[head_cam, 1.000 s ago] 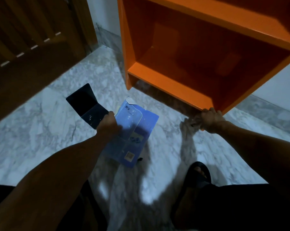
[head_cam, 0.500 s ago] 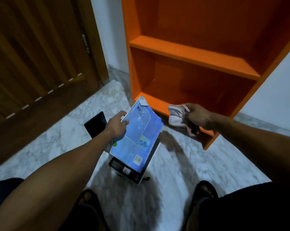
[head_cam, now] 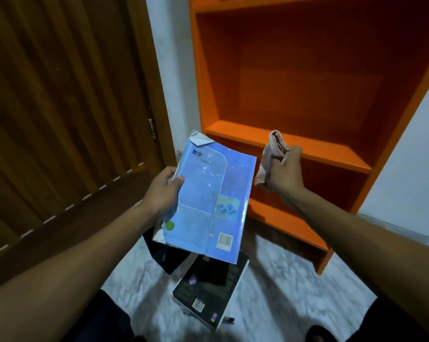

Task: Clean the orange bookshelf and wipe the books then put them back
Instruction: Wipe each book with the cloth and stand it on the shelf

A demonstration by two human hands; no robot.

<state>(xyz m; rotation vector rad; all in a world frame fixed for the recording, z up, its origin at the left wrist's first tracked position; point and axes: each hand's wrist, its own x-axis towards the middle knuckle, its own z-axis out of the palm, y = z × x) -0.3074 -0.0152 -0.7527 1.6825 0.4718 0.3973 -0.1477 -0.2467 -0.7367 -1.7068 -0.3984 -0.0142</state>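
Both forearms are bare, with no sleeves, watch or rings showing. Dark trousers (head_cam: 104,317) cover the legs, and a dark sandal (head_cam: 318,335) shows at the bottom edge.

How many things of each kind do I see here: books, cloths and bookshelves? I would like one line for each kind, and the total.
Books: 3 (blue book held in the left hand; black book and dark book on the floor)
Cloths: 1 (pink cloth in the right hand)
Bookshelves: 1 (orange bookshelf)
Total: 5
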